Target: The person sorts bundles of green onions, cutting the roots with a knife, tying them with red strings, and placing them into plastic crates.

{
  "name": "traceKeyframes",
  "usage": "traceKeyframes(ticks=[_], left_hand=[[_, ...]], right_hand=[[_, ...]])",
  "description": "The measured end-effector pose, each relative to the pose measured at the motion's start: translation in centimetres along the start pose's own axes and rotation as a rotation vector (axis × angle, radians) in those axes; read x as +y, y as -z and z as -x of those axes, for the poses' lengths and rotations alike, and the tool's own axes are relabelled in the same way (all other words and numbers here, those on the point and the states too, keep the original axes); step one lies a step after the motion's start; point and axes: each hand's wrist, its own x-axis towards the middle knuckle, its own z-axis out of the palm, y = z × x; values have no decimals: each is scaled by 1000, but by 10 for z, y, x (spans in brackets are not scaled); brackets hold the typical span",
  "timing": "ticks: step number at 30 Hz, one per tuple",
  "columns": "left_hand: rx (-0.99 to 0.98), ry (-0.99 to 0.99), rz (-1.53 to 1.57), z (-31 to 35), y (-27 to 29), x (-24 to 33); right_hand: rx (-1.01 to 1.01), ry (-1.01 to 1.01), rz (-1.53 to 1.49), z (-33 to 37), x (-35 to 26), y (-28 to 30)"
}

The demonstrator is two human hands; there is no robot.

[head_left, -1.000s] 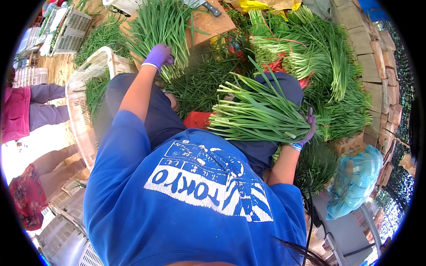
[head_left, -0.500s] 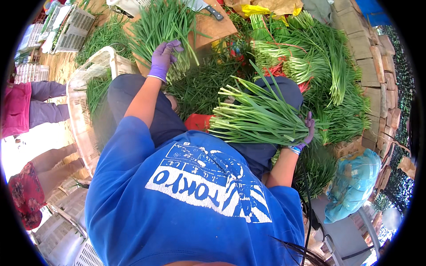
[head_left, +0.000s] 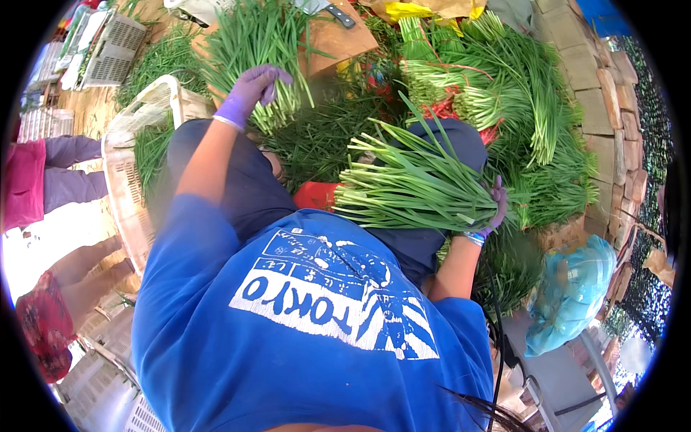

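My right hand (head_left: 495, 207), in a purple glove, is closed round the leafy end of a loose bunch of garlic chives (head_left: 414, 180). The bunch lies across my right thigh, its pale cut ends pointing left. Over on the left, my left hand (head_left: 252, 93), gloved too, is at the near edge of a heap of garlic chives (head_left: 248, 43) on a wooden board (head_left: 342, 39). Its fingers are bent together; whether stalks are between them is hidden. A knife (head_left: 338, 14) with a black handle rests on the board beyond the heap.
Tied chive bundles (head_left: 497, 93) are stacked at right, beside a brick edge (head_left: 608, 129). Loose greens (head_left: 317, 137) cover the ground between my legs. A white plastic crate (head_left: 119, 173) stands left, near other people's legs (head_left: 75, 169). A blue plastic bag (head_left: 568, 295) sits at lower right.
My left hand has moved left and slightly nearer to me along the heap on the board. The right hand keeps hold of its bunch, almost unmoved. The whole view has shifted slightly.
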Motion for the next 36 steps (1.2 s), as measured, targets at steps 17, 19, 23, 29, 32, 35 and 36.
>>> traceKeyframes(ticks=[17, 19, 23, 29, 32, 35, 36], left_hand=[[-99, -474, -1482, -26, -72, 11], [-282, -960, -1527, -54, -78, -22], [-812, -807, -1877, -65, -80, -50], [-685, -347, -2070, -65, -62, -59], [-612, -434, -1939, -56, -45, -46], [-578, -566, -1776, -42, -36, -33], [-555, -622, -1659, -39, -34, -27]], right_hand=[[111, 16, 10, 7, 4, -16], [88, 14, -42, 11, 2, -19], [66, 16, -54, 7, 4, -10], [87, -27, -76, 7, 3, -16], [53, -50, -116, 4, 3, -12], [29, -49, -88, 4, 3, -10], [30, -55, -92, 4, 3, -11]])
